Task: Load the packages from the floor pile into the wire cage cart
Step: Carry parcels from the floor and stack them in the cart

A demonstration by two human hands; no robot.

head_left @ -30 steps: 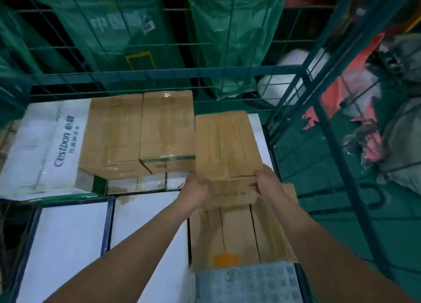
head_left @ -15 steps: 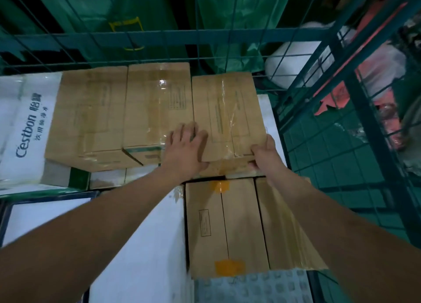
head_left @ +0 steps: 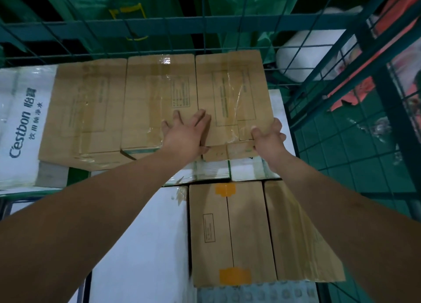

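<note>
While my left hand lies flat, fingers spread, on the cardboard box, my right hand grips its near right corner. It seems seated in the wire cage cart.

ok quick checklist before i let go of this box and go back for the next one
1. Box against the cart's back wire: ok, far edge meets it.
2. Flush beside the middle box: ok, no visible gap.
3. Supported underneath: cannot tell, near edge sits on white packs, rest hidden.
4. Left hand free: ok, lies flat on top, fingers spread.
5. Right hand free: not ok, it grips the near right corner.
6. Room for more: ok, lower boxes in front leave space above.
</note>
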